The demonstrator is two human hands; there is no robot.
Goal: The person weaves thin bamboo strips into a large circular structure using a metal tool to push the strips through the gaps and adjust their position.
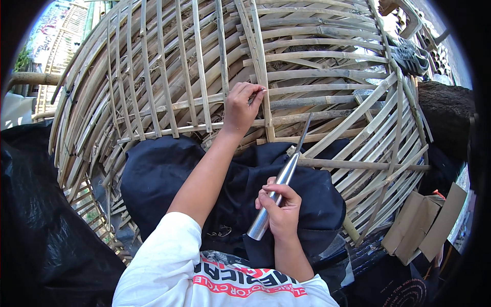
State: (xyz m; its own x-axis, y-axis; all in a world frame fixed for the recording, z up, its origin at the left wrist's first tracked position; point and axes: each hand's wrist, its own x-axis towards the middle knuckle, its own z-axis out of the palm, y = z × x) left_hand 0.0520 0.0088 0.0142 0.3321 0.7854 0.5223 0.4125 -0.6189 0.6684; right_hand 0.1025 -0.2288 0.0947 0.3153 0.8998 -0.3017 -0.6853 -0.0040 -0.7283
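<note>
A curved lattice of split bamboo slats (200, 66) lies across my lap, over dark cloth (169, 169). My left hand (241, 106) is raised over its middle, beside an upright slat (266, 110). Thumb and fingertips are pinched together there; whatever they hold is too small to make out. Lower down, my right hand (283, 211) is wrapped around the thick, shiny metal handle of a knife-like tool (260, 222). Its narrow pointed blade tilts up and to the right, over the lattice's lower edge. The blade's tip is apart from my left hand.
Black plastic sheeting (46, 204) covers the left side. An open cardboard box (411, 225) stands at the lower right, with a dark log (446, 112) beyond it. A grey shoe or sandal (409, 57) shows at the upper right. A bamboo pole (36, 78) juts in at the left.
</note>
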